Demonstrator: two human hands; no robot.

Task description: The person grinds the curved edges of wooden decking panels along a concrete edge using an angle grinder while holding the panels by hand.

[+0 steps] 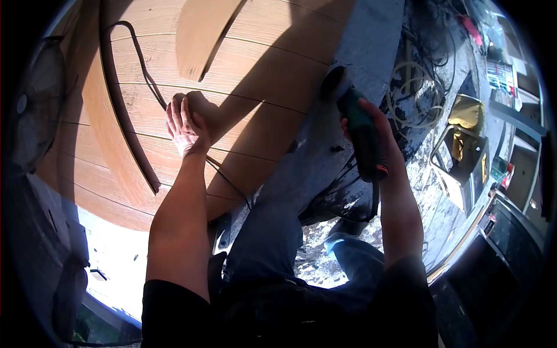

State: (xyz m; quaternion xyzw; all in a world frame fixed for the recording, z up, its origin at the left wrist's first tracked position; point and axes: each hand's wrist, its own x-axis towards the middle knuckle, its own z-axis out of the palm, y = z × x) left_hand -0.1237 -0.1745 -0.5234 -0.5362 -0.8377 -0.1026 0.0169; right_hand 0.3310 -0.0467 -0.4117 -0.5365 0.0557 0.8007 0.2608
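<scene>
My right hand is wrapped round the body of a green and black angle grinder. Its dark round disc is at the top end, close to the right edge of the wooden boards, and a cord hangs from the lower end. My left hand lies on the wood-grained boards with its fingers stretched out. A black cable runs under that hand and comes out below the wrist. Whether the palm presses on the cable is hidden.
A long curved strip of board lies left of my left hand, and a cut piece lies above it. A fan stands far left. At right are coiled hose, tangled cables and a metal frame with a yellow cloth.
</scene>
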